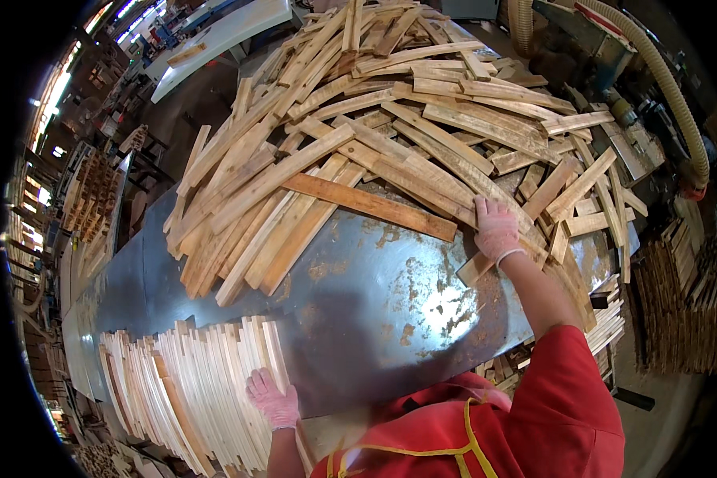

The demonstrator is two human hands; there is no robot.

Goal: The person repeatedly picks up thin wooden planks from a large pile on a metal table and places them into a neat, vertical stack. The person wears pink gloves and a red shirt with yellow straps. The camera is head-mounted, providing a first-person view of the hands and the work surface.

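Observation:
My left hand (273, 398), in a pale pink glove, lies with its fingers spread against the end of a row of thin pale wooden slats (215, 390). The slats stand close together at the near left of a metal table. Farther off on the right, my gloved right hand (497, 229) rests on boards at the near edge of a large heap of loose wooden boards (406, 151). Its fingers are stretched forward over the wood, and their undersides are hidden. Left of it, a darker orange-brown board (370, 207) lies across the heap's front edge.
The shiny metal tabletop (334, 319) has sawdust patches between heap and row. A ribbed hose (669, 72) and machinery stand at the far right. Stacked wood (685, 303) is beyond the table's right edge; a white table (223, 40) stands at the far left.

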